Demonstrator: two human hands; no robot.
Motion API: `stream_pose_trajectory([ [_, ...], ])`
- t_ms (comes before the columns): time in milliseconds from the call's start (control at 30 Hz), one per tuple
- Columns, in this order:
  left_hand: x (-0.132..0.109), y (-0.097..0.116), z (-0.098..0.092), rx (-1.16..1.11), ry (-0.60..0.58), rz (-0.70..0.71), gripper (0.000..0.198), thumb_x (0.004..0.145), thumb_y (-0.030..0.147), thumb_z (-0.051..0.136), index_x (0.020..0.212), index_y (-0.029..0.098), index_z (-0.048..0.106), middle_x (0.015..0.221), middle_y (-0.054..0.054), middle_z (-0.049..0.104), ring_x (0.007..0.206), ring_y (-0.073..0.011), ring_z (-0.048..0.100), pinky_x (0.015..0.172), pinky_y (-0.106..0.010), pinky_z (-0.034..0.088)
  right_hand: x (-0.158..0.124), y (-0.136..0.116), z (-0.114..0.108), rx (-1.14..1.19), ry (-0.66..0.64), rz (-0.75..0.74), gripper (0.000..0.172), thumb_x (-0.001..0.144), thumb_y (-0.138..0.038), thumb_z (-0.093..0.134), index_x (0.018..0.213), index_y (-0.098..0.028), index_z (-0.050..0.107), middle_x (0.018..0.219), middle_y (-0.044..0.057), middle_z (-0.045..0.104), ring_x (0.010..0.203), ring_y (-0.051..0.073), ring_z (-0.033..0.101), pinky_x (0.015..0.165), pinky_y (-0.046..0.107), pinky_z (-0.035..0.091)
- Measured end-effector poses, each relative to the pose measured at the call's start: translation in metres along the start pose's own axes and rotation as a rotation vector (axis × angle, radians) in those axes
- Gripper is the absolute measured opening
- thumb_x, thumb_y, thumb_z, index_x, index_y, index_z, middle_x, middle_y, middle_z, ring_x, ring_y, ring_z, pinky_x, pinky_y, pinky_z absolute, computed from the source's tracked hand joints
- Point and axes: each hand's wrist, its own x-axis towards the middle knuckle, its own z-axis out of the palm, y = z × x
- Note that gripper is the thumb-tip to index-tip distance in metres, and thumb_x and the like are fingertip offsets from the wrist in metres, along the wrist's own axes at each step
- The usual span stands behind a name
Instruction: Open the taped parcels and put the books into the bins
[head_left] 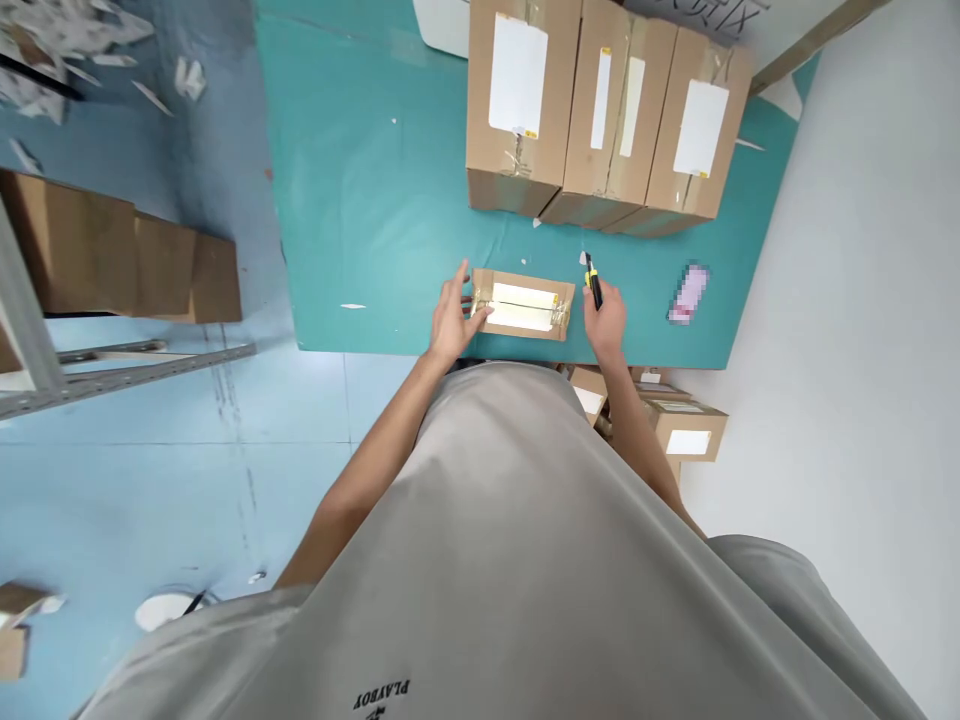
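Observation:
A small cardboard box (pixel 523 305) with a white label and clear tape lies near the front edge of the green table. My left hand (pixel 451 320) is at its left end, thumb over the top and the other fingers along the side, gripping it. Just right of the box, my right hand (pixel 604 318) is closed around a black and yellow utility knife (pixel 594 283), whose tip points away from me. The knife is apart from the box. Small white paper scraps lie around on the table.
Several larger taped cartons (pixel 517 100) stand at the back of the green table (pixel 360 200). A blurred pink object (pixel 688 293) lies to the right. More boxes (pixel 686 430) sit below the table's right front, beside a white wall. Brown cartons (pixel 90 245) and a metal frame (pixel 135 375) are at left.

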Motion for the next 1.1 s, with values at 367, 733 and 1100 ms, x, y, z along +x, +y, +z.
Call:
stream_pose_trajectory([
  [367,0.017,-0.013,-0.013,-0.092,-0.161,0.084,0.07,0.103,0.071,0.071,0.155,0.025,0.072,0.15,-0.017,0.064,0.118,-0.0274,0.072,0.094,-0.04,0.068,-0.015,-0.132,0.003,-0.545,-0.639,-0.407,0.047,0.123,-0.041,0.04,0.158,-0.023,0.066,0.144,0.015,0.08,0.125,0.033,0.075,0.097,0.035,0.05],
  [733,0.022,-0.02,-0.011,-0.197,-0.214,0.043,0.064,0.1,0.05,0.077,0.158,0.024,0.069,0.154,-0.018,0.059,0.126,-0.0285,0.07,0.101,-0.043,0.069,0.002,-0.155,0.007,-0.763,-0.692,-0.476,0.043,0.124,-0.035,0.041,0.152,-0.017,0.068,0.135,0.02,0.081,0.12,0.034,0.077,0.095,0.038,0.049],
  [1100,0.024,-0.018,-0.014,-0.214,-0.213,-0.005,0.063,0.096,0.04,0.079,0.157,0.024,0.071,0.157,-0.016,0.06,0.132,-0.0286,0.069,0.111,-0.044,0.065,0.006,-0.168,0.012,-0.845,-0.699,-0.509,0.042,0.121,-0.021,0.041,0.15,-0.013,0.069,0.131,0.023,0.082,0.119,0.034,0.079,0.094,0.039,0.054],
])
